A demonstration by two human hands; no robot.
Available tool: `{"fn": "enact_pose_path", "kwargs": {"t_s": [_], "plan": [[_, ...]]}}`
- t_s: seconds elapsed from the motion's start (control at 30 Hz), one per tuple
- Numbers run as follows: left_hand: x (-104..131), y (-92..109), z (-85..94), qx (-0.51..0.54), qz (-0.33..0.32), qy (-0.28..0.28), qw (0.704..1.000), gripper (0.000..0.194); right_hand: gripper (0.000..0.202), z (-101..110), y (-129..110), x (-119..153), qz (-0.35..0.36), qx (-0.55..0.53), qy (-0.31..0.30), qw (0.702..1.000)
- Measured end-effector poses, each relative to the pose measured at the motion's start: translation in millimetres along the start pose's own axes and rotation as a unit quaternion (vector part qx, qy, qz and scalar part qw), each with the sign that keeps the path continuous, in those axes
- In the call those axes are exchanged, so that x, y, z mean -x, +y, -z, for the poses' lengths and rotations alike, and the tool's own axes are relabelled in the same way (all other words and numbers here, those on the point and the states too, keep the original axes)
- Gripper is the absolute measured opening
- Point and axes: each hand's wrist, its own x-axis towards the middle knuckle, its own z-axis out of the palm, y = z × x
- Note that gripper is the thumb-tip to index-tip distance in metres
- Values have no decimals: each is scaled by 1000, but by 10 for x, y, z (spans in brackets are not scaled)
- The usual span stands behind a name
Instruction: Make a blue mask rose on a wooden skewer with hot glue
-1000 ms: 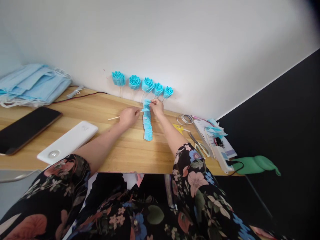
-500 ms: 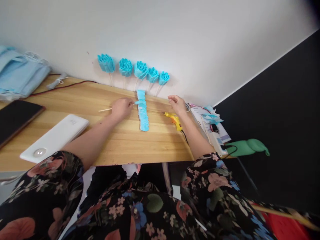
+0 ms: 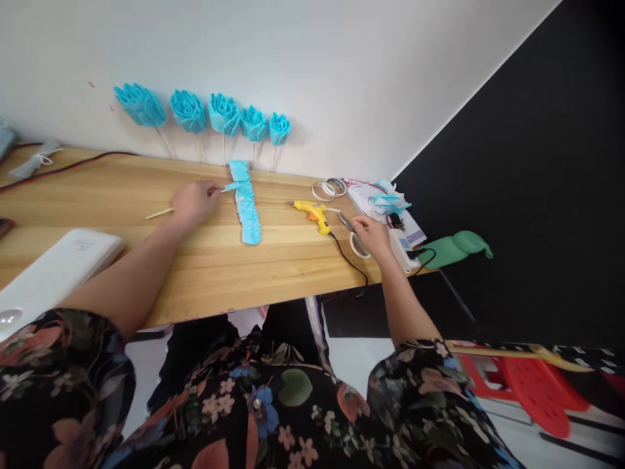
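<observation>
Shows, across the upper half of the frame, a pale wall (image 3: 342, 71), with a black panel (image 3: 532, 195) at the right. Includes, from the left edge to right of centre, a wood-grained desk (image 3: 209, 270). Presents, along the wall at upper left and upper centre, five blue artificial roses (image 3: 188, 112) on thin upright to slightly tilted stems, largest at the left. Shows, at lower right, a red plastic object (image 3: 541, 391) below desk level. Displays, at left, a white power bank (image 3: 53, 280) lying flat. Locates, at centre left, the left hand (image 3: 198, 203), pinching a thin wooden stick (image 3: 159, 213) between the fingertips. Locates, right of centre, the right hand (image 3: 374, 236), with fingers bent over the scissors (image 3: 360, 247); cannot tell whether grasping or merely hovering above. Shows, just beyond the desk's right end, a green object (image 3: 452, 249) with a hooked tip. Positions, at centre, a ruffled blue strip (image 3: 248, 212), lying lengthwise from near the wall toward the front edge. Includes, between strip and scissors, a yellow glue gun (image 3: 315, 213), nozzle pointing left, black cord trailing toward the front edge. Shows, behind the glue gun, rings of tape (image 3: 329, 189), and, farther right, crumpled blue-and-white material (image 3: 390, 200) on printed paper. Shows, at the stick's right end, a small blue piece (image 3: 231, 186), overlapping the strip's left edge in this view.
</observation>
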Motion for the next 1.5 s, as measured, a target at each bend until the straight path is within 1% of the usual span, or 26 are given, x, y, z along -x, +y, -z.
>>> {"fn": "enact_pose_path", "kwargs": {"t_s": [0.1, 0.17, 0.27, 0.33, 0.43, 0.5, 0.57, 0.67, 0.7, 0.77, 0.83, 0.87, 0.93, 0.97, 1.03, 1.1, 1.13, 1.17, 1.27, 1.33, 1.43, 1.5], "plan": [[0, 18, 30, -7, 10, -8, 1000, 40, 41, -99, -249, -92, 22, 55, -21, 998], [-5, 36, 49, -9, 8, -15, 1000, 39, 45, -198, -443, -159, 30, 68, -54, 996], [-38, 41, 65, -14, 5, -28, 999, 39, 44, -346, -681, -237, 29, 75, -118, 990], [-68, 19, 69, -14, -2, -37, 999, 40, 41, -412, -766, -264, 23, 88, -124, 988], [-73, -38, 69, 1, -23, -40, 999, 41, 31, -449, -779, -268, 17, 90, -116, 989], [-25, -69, 69, 9, -34, -33, 999, 43, 25, -450, -736, -255, 4, 57, -125, 991], [56, -79, 75, 12, -38, -23, 999, 45, 25, -445, -680, -242, -12, -1, -129, 992], [193, -48, 108, 30, -32, -5, 999, 46, 25, -414, -631, -246, -28, -128, -110, 985], [232, -28, 128, 38, -33, -1, 999, 45, 26, -387, -635, -256, -32, -180, -104, 978], [293, 18, 177, 55, -41, 9, 998, 44, 34, -294, -685, -288, -39, -289, -99, 951], [335, 55, 227, 72, -59, 6, 996, 43, 43, -170, -789, -317, -37, -385, -98, 917], [352, 65, 246, 79, -75, -4, 994, 44, 45, -110, -855, -323, -35, -425, -96, 899], [384, 65, 267, 79, -98, -18, 992, 45, 41, -32, -998, -309, -34, -498, -109, 860], [402, 57, 266, 73, -109, -24, 991, 45, 39, -25, -1067, -289, -42, -534, -124, 835], [443, 31, 249, 49, -130, -26, 990, 45, 40, -78, -1183, -237, -62, -591, -175, 785], [488, 9, 224, 24, -158, -27, 987, 46, 41, -188, -1267, -195, -77, -619, -221, 750], [509, 3, 214, 14, -171, -26, 985, 46, 41, -245, -1300, -187, -77, -624, -234, 742], [527, -1, 209, 7, -182, -25, 983, 46, 40, -294, -1330, -189, -71, -625, -240, 740], [553, -3, 234, 10, -201, -9, 979, 45, 39, -374, -1399, -236, -38, -615, -236, 751], [552, -7, 279, 20, -209, -7, 978, 43, 44, -394, -1416, -271, -30, -609, -238, 756], [546, -14, 359, 34, -239, -33, 970, 40, 53, -443, -1371, -285, -33, -612, -261, 746], [548, -11, 399, 41, -260, -41, 964, 38, 56, -491, -1307, -273, -25, -613, -285, 737]]}}
